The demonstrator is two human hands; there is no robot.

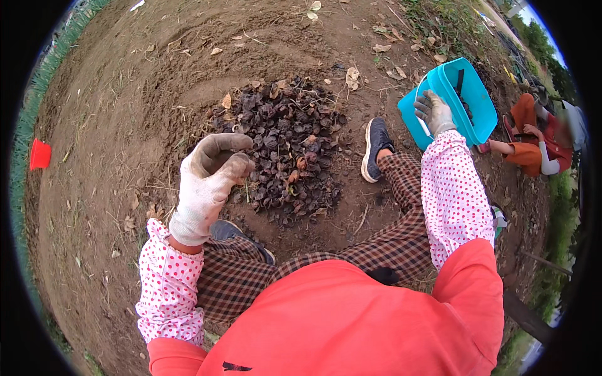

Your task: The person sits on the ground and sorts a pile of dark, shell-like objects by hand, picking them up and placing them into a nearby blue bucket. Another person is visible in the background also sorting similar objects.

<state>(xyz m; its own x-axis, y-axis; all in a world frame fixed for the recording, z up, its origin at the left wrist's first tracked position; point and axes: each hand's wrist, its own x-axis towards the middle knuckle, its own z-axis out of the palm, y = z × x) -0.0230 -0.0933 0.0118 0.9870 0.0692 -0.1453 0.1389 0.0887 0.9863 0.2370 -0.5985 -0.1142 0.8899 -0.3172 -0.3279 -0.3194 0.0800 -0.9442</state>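
A heap of dark, shrivelled husks or shells (pixel 288 150) lies on the soil before me, with a few brown, rounder pieces among them. My left hand (pixel 216 178), in a dirty white glove, is over the heap's left edge. Its fingers are curled, but the thumb and fingertips stay apart with nothing visible between them. At the right stands a tilted turquoise bucket (pixel 411 116) with a white handle (pixel 421 119) and some dark pieces inside. My gloved right hand (pixel 434 113) is at the bucket's near side by the handle, fingers extended; whether it touches the bucket is unclear.
My shoes (pixel 378 147) flank the heap. Another person (pixel 549 141) in red and orange sits beyond the bucket. A small red container (pixel 40 154) is at the far left, near a green strip (pixel 37 106). Dry leaves (pixel 352 78) are scattered on the soil.
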